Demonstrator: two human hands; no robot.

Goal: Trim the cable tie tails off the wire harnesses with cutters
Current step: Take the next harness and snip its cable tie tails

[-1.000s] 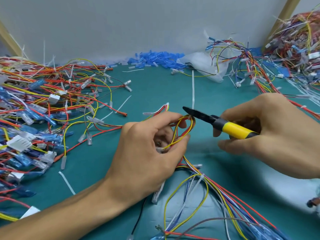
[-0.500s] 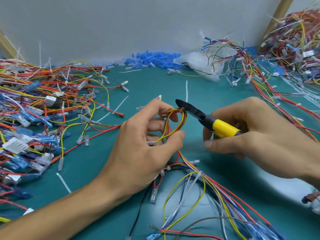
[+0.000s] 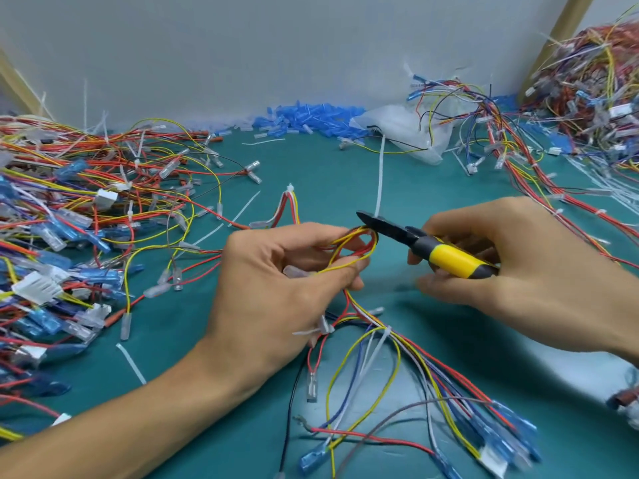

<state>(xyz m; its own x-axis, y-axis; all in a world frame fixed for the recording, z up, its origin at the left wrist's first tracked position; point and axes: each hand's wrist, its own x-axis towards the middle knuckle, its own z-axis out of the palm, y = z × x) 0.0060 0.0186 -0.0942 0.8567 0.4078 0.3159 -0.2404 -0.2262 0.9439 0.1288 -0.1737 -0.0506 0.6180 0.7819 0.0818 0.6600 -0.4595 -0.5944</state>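
The left hand (image 3: 287, 288) holds a wire harness (image 3: 356, 248) up off the teal mat (image 3: 311, 167). Its thumb and curled fingers pinch a small loop of yellow and red wires near the middle of the view. From the top of that loop a white cable tie tail (image 3: 380, 178) stands nearly upright, reaching toward the back wall.

The right hand (image 3: 518, 267) grips the cutters (image 3: 449, 259) by the yellow-and-black handle, fingers wrapped round it and the thumb beneath. The black blades point left and meet the tail at its base, just above the loop (whether they have bitten through cannot be told from this angle).

The rest of the harness trails from under the left hand toward the lower right, fanning out into yellow, blue, red and white wires that end in blue-sleeved terminals (image 3: 511, 430). A second cable tie (image 3: 385, 331) binds this bundle just below the left hand, its tail slanting downward.

A dense heap of harnesses (image 3: 69, 219) covers the left of the mat, and another heap (image 3: 587, 98) lies at the far right. Loose blue sleeves (image 3: 311, 119) lie along the wall beside a clear plastic bag (image 3: 397, 133). A cut tail (image 3: 131, 363) lies on the mat near the left forearm.
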